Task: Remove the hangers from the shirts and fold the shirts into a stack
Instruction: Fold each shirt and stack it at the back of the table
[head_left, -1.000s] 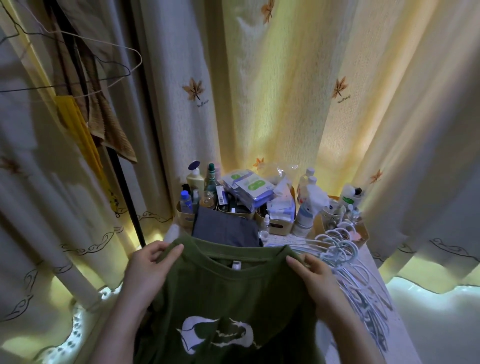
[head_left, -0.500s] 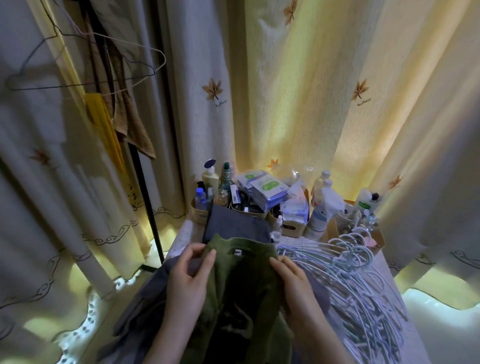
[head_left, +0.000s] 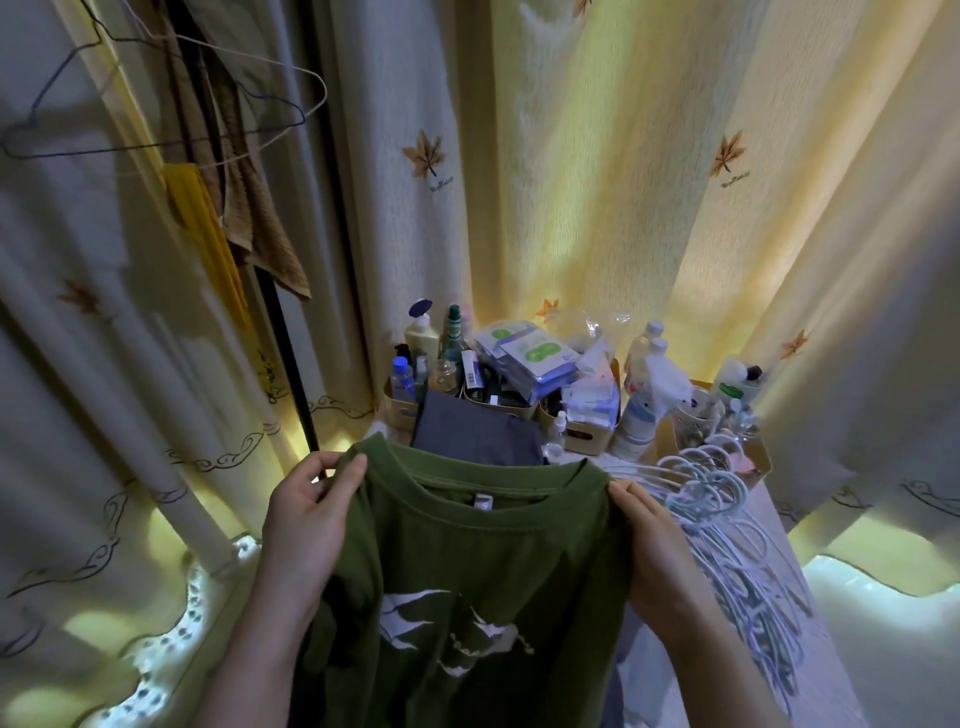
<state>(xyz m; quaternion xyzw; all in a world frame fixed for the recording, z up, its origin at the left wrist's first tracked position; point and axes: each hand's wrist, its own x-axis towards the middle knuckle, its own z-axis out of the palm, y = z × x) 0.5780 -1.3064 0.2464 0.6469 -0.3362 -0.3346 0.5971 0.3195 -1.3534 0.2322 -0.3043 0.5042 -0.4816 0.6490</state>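
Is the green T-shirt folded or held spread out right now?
Spread out. The left hand and right hand grip the green T-shirt at its shoulders, neckline wide, white chest print showing.

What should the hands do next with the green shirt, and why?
Probably lay it down flat. The left hand and right hand each pinch a shoulder of the green fabric T-shirt with a white print, spread open with no hanger showing in its collar, so it looks ready to fold.
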